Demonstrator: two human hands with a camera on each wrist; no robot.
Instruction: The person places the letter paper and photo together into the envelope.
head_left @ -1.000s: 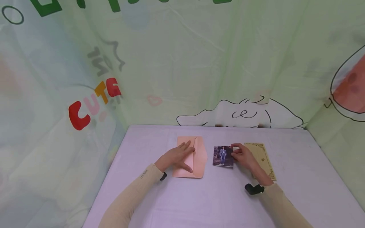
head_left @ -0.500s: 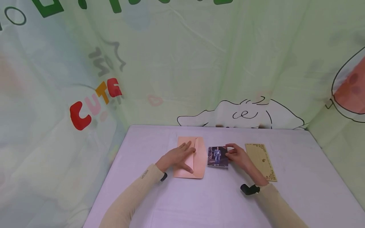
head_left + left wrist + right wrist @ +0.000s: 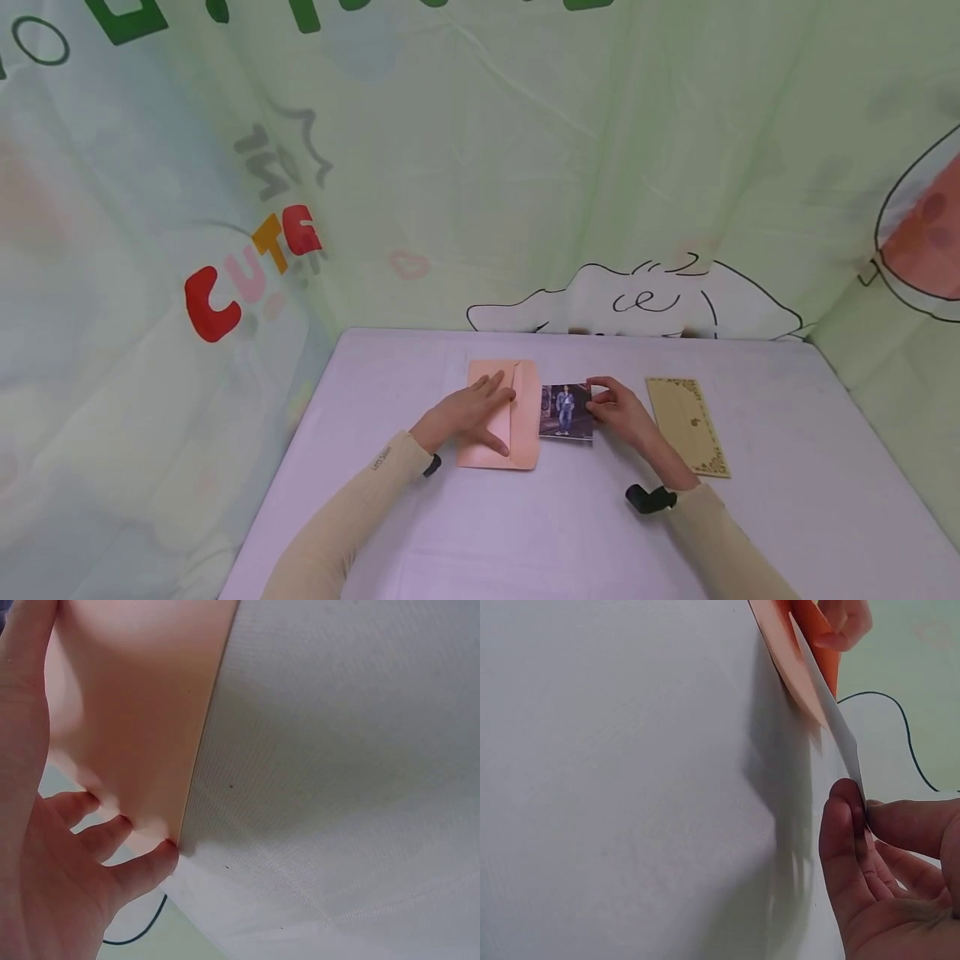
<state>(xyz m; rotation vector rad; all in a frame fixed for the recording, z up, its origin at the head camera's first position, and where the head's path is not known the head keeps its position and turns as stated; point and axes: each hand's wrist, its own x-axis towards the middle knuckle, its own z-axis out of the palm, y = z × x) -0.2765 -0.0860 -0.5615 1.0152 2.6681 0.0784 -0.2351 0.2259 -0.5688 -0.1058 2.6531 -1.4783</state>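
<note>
Though apart, two hands (image 3: 468, 414) (image 3: 628, 417); one envelope (image 3: 527, 417), one photo (image 3: 566, 412), one card (image 3: 690, 425)

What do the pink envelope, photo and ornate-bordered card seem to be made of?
Pink envelope: likely matte paper, with thin folded layers and no sharp glare. Photo: seemingly thin photo paper, pale-backed and slim edge-on; finish unclear. Card: probably matte cardstock or paper, flat without visible shine.

pale green drape (image 3: 480, 183) (colourful letters (image 3: 272, 242) at left) behind a lilac table (image 3: 525, 517)
</note>
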